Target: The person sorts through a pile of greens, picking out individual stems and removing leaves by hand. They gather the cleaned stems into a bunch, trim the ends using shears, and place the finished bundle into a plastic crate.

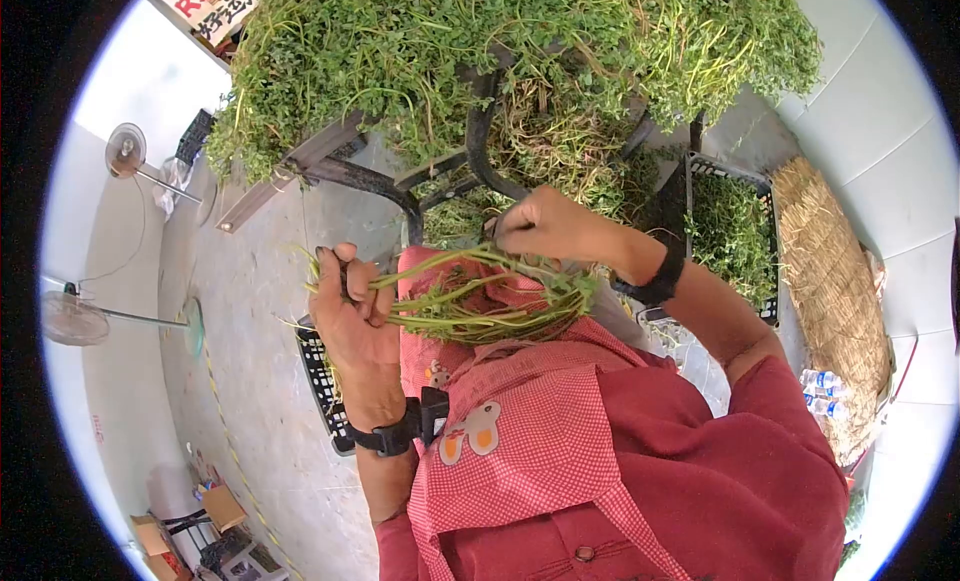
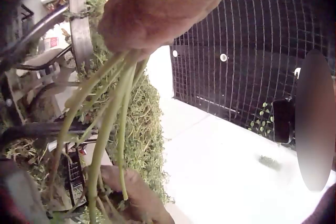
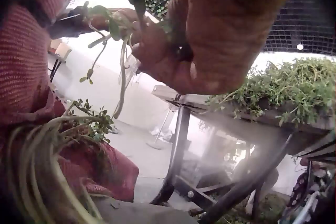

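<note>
In the head view my left hand (image 1: 358, 331) grips one end of a bunch of long green stems (image 1: 470, 326) above the lap. The bunch loops to the right over the red checked apron (image 1: 530, 436), its leafy ends bending back. My right hand (image 1: 560, 231) has curled fingers and pinches stems along the upper side of the loop. Seen from the left wrist, several stems (image 2: 110, 113) hang out below the left hand (image 2: 157, 19). The right wrist view shows leafy sprigs (image 3: 118, 24) at the fingertips of the right hand (image 3: 226, 35).
Ahead, a table with dark metal legs (image 1: 480, 131) bears a large heap of leafy greens (image 1: 500, 51). A black crate (image 1: 768, 306) of greens stands at right, beside a rolled straw mat (image 1: 830, 301) and water bottles (image 1: 824, 393). Another black crate (image 1: 320, 381) is at left, with standing fans (image 1: 75, 316) beyond.
</note>
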{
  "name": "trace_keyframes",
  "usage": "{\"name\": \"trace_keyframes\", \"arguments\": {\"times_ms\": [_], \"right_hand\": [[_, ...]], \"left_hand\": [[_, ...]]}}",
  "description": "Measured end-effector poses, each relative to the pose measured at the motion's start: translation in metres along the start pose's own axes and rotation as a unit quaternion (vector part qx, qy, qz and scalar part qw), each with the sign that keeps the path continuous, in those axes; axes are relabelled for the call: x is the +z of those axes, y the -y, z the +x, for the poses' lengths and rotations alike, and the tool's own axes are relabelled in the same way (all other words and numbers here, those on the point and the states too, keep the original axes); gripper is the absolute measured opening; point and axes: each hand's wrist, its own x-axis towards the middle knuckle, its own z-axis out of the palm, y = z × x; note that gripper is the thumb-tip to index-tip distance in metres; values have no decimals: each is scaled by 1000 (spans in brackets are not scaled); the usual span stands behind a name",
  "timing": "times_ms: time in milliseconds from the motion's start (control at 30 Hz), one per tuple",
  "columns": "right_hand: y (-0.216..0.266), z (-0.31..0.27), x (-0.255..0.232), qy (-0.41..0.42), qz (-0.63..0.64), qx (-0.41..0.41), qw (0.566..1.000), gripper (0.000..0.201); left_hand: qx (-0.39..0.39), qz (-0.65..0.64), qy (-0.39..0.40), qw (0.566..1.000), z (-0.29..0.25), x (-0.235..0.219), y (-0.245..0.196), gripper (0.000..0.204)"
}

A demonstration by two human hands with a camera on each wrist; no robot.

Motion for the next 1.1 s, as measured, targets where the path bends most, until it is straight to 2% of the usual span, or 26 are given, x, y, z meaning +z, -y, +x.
{"name": "trace_keyframes", "arguments": {"times_ms": [33, 67, 133, 200, 267, 300, 367, 400, 467, 500, 567, 600, 667, 700, 733, 800, 833, 900, 1000, 1067, 1100], "right_hand": [[5, 1, 0, -50, 20, 76, 996, 28], [-3, 3, 5, -51, 20, 77, 996, 28], [-19, 15, 14, -67, 68, 177, 980, 28], [-22, 15, 20, -83, 104, 198, 971, 27], [-43, 18, 29, -132, 191, 234, 944, 23], [-53, 14, 31, -135, 193, 235, 943, 23], [-57, 7, 22, -152, 326, 260, 896, 32], [-58, 2, 21, -149, 325, 261, 897, 32], [-26, -10, 14, -13, 404, 98, 910, 40], [-28, -8, 13, -15, 403, 97, 910, 40], [-34, -4, 16, 169, 494, 49, 852, 36], [-35, -5, 17, 170, 493, 49, 852, 36], [-28, -10, 22, 155, 574, 30, 803, 37], [-22, -14, 25, 156, 574, 31, 803, 37], [-11, -19, 26, 85, 593, 72, 797, 40], [-6, -20, 26, 13, 607, 114, 786, 42], [-9, -17, 23, 71, 596, 103, 793, 42], [-10, -18, 21, 128, 581, 92, 798, 42], [-10, -20, 20, 148, 573, 62, 803, 40], [-14, -14, 23, 222, 618, 16, 754, 40], [-14, -16, 23, 220, 619, 16, 753, 40]], "left_hand": [[-2, 4, -2, 1000, -3, 2, 2, 25], [-3, 5, -1, 1000, -4, 2, 6, 25], [-14, 1, 37, 999, -2, 0, 16, 26], [-13, 7, 42, 999, -6, 0, 20, 27], [-4, 15, 35, 999, -12, 3, 20, 27], [-6, 17, 36, 999, -14, 3, 14, 27], [39, 14, 60, 997, -15, 2, -2, 28], [40, 13, 56, 998, -14, 0, -3, 28], [20, -11, 35, 999, -9, 2, -5, 27], [21, -11, 38, 999, -6, 0, -5, 27], [-23, -68, 60, 996, 0, -9, 0, 26], [-22, -69, 59, 996, 1, -11, 2, 26], [-31, -65, 46, 996, 1, -13, 4, 25], [-30, -66, 45, 996, 2, -14, 4, 25], [-37, -70, 44, 996, 3, -16, 4, 25], [-44, -76, 43, 995, 3, -16, 5, 24], [-41, -67, 38, 996, 3, -16, 5, 24], [-37, -59, 33, 997, 2, -15, 5, 24], [-39, -46, 28, 998, 2, -15, 6, 24], [-33, -38, 43, 998, 2, -16, 7, 24], [-34, -38, 43, 998, 2, -16, 8, 24]]}}
